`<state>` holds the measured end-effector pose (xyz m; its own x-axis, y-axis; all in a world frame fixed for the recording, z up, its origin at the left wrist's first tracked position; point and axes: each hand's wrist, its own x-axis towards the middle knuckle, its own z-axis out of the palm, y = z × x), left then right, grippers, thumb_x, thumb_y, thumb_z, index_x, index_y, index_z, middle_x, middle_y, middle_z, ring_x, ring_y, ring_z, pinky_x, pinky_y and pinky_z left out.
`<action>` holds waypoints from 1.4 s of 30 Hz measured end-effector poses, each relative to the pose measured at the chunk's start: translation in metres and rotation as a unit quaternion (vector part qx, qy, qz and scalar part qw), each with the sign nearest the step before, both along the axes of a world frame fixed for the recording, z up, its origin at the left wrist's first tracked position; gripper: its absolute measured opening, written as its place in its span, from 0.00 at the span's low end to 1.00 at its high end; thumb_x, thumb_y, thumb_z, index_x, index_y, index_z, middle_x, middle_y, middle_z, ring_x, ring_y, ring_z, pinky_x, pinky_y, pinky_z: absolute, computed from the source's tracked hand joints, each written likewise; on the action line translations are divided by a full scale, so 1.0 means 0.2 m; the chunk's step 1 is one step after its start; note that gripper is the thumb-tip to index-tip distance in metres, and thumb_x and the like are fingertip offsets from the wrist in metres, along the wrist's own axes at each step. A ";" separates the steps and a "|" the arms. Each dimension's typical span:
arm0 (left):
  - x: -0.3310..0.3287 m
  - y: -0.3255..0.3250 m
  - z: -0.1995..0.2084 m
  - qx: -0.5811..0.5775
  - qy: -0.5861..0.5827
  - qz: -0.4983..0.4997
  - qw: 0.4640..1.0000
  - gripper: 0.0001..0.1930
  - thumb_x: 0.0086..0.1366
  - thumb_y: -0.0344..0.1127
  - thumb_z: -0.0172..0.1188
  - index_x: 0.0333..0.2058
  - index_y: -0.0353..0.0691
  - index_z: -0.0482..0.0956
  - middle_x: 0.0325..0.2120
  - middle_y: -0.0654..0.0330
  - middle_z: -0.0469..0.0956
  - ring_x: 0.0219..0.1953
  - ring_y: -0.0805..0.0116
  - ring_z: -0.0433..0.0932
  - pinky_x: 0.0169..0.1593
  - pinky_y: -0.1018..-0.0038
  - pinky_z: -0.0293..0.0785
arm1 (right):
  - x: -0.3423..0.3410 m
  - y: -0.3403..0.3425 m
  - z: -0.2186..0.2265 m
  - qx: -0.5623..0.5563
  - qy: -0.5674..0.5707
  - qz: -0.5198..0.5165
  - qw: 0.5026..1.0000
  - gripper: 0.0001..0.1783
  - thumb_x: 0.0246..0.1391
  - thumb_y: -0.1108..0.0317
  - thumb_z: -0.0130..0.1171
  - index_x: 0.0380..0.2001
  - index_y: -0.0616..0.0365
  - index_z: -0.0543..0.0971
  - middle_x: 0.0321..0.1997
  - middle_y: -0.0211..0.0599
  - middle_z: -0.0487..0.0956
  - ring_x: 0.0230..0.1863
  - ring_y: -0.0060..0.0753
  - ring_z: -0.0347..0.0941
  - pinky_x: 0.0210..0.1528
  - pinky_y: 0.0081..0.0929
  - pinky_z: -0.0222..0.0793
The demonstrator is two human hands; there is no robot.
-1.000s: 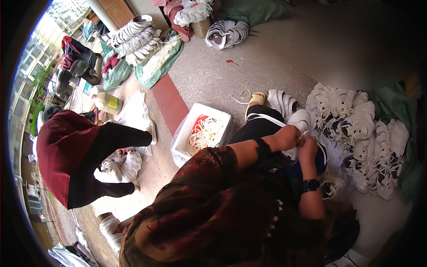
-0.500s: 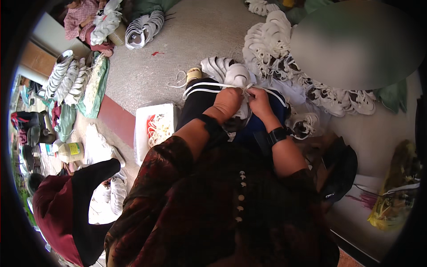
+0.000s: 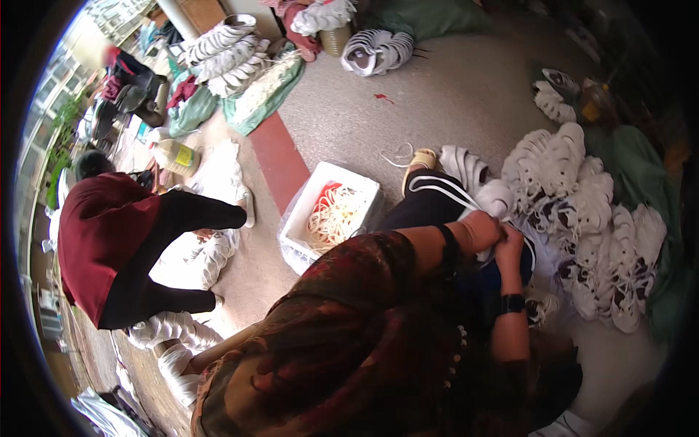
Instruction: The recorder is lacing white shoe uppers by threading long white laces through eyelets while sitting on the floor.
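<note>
White shoe upper [image 3: 495, 198] seemingly steadied on lap [image 3: 408, 213] | white shoelace [image 3: 463, 194] pinched in closed fingers, left hand [image 3: 483, 230] and right hand [image 3: 512, 245] | lace box [image 3: 357, 175] set left, presumably for reach

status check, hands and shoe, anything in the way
Left hand and right hand together at white shoe, grip unclear. White lace draped across dark trouser leg. Hands cover part of the shoe.

Left hand [image 3: 483, 231] and right hand [image 3: 510, 247] pinch a white shoelace [image 3: 440, 189] — together, against a white sneaker [image 3: 495, 195]. A white box [image 3: 360, 186] stands nearby.
</note>
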<state>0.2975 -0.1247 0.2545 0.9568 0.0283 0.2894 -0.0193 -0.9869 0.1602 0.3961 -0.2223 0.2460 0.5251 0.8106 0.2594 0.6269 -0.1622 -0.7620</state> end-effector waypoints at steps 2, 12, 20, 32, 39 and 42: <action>-0.03 0.01 0.11 0.015 0.036 -0.005 0.999 0.08 0.47 0.31 0.52 0.27 0.40 0.77 0.25 0.54 0.77 0.27 0.57 0.78 0.30 0.66 0.74 | 0.03 0.00 0.00 0.012 -0.042 0.005 0.999 0.04 0.40 0.77 0.50 0.22 0.65 0.73 0.21 0.56 0.71 0.26 0.58 0.68 0.26 0.37 0.61; -0.08 0.06 0.07 -0.054 -0.023 0.017 0.998 0.09 0.49 0.31 0.51 0.32 0.44 0.75 0.26 0.55 0.73 0.29 0.57 0.76 0.31 0.66 0.73 | -0.03 0.01 0.01 0.017 -0.035 -0.096 0.995 0.02 0.32 0.79 0.50 0.16 0.62 0.70 0.18 0.50 0.71 0.25 0.54 0.69 0.26 0.38 0.64; -0.06 0.04 0.08 0.029 0.060 -0.010 0.998 0.07 0.50 0.30 0.52 0.30 0.44 0.75 0.26 0.54 0.73 0.27 0.55 0.76 0.29 0.66 0.73 | 0.01 0.01 -0.04 0.026 -0.081 -0.076 0.993 0.01 0.31 0.76 0.52 0.14 0.61 0.73 0.19 0.51 0.71 0.26 0.56 0.69 0.28 0.44 0.64; -0.01 0.01 0.08 0.006 0.107 0.072 0.992 0.10 0.50 0.29 0.52 0.34 0.43 0.74 0.30 0.52 0.76 0.30 0.54 0.77 0.32 0.65 0.74 | 0.02 0.02 -0.01 -0.034 -0.020 -0.089 0.995 0.03 0.30 0.74 0.52 0.15 0.61 0.75 0.21 0.50 0.73 0.28 0.54 0.70 0.31 0.43 0.66; 0.05 0.00 0.18 -0.075 0.223 0.143 0.961 0.12 0.52 0.31 0.49 0.37 0.42 0.74 0.33 0.51 0.77 0.35 0.53 0.77 0.37 0.62 0.74 | 0.02 0.04 -0.04 -0.019 -0.022 -0.109 0.994 0.04 0.31 0.74 0.53 0.16 0.61 0.76 0.21 0.51 0.73 0.28 0.55 0.71 0.32 0.42 0.67; 0.04 0.00 0.15 -0.031 0.256 0.113 0.960 0.12 0.54 0.33 0.48 0.37 0.42 0.74 0.33 0.51 0.76 0.36 0.53 0.77 0.37 0.63 0.74 | 0.03 0.04 -0.05 -0.030 -0.010 -0.102 0.994 0.04 0.30 0.74 0.53 0.16 0.61 0.76 0.21 0.51 0.73 0.28 0.55 0.71 0.31 0.42 0.67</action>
